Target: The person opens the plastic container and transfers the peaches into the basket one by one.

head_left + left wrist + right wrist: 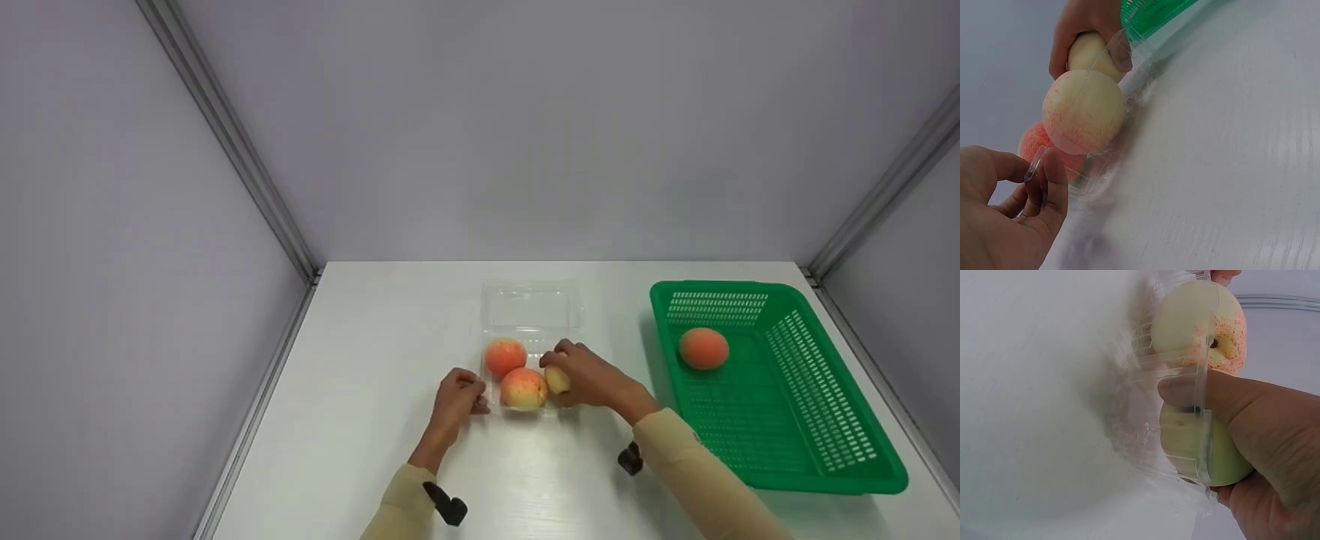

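Observation:
A clear plastic clamshell box [531, 308] lies with its lid folded back on the white table. Two peaches sit in its base: a red-orange peach [505, 357] at the back left and a yellow-red peach [523, 389] in front. My right hand [591, 375] grips a pale yellow peach [1224, 455] at the right side of the base, thumb inside the clear wall in the right wrist view. With thumb and fingers my left hand [455, 401] pinches the box's left rim, seen close up as a clear plastic edge [1034, 164] in the left wrist view.
To the right stands a green plastic basket [810, 420] with slotted sides, holding one orange-red peach [703, 349]. Pale walls [525, 135] enclose the table [360, 330] at the back and on both sides. A black strap piece hangs at each sleeve.

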A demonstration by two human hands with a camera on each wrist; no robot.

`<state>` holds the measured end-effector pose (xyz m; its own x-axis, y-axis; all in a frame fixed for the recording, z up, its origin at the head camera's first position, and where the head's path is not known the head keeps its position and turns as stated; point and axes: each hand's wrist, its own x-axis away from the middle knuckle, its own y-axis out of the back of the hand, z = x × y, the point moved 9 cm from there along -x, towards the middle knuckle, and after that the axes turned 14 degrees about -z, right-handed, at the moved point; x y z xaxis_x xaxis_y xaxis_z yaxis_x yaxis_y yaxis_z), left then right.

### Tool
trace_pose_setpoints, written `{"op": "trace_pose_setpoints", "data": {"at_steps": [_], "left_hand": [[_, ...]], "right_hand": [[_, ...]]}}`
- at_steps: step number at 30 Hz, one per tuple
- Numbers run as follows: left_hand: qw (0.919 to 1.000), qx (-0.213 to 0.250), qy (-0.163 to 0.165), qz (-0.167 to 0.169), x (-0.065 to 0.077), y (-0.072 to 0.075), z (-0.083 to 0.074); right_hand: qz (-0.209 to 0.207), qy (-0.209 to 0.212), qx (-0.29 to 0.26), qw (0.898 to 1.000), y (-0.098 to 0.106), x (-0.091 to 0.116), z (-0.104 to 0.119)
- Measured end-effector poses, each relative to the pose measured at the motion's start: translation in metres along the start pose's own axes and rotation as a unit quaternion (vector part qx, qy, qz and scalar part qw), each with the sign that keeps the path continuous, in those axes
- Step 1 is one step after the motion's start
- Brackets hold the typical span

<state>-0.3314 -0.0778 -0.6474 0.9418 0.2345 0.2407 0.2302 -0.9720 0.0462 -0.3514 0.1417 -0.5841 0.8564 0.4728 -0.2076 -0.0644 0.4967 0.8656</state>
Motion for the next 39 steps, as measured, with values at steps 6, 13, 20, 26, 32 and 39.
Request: {"op": "trace_pose_setpoints", "data": {"at_steps": [6,13,20,26,32,39], "left_hand": [[0.9999,-0.008,0.003,-0.005,-0.002,0.000,0.002],[1.0000,-0.008,0.004,-0.003,-0.001,0.000,0.002],[1.0000,-0.003,0.001,-0.002,0.000,0.000,0.002],[0.9998,0.018,-0.005,0.010,0.001,-0.001,0.000],[0.9994,0.029,-0.008,0.017,0.002,-0.001,-0.001],[0.9995,0.025,-0.010,0.013,-0.001,0.000,0.001]], "right_hand": [[-0.004,0.003,-0.002,1.000,0.004,-0.002,0.003],[-0.011,0.012,-0.002,1.000,0.008,-0.003,0.005],[-0.015,0.013,-0.002,1.000,0.011,-0.005,0.005],[-0.021,0.022,0.003,1.000,0.014,-0.006,0.005],[-0.037,0.046,0.006,0.998,0.019,-0.007,0.007],[-0.040,0.047,0.011,0.998,0.023,-0.008,0.008]]}}
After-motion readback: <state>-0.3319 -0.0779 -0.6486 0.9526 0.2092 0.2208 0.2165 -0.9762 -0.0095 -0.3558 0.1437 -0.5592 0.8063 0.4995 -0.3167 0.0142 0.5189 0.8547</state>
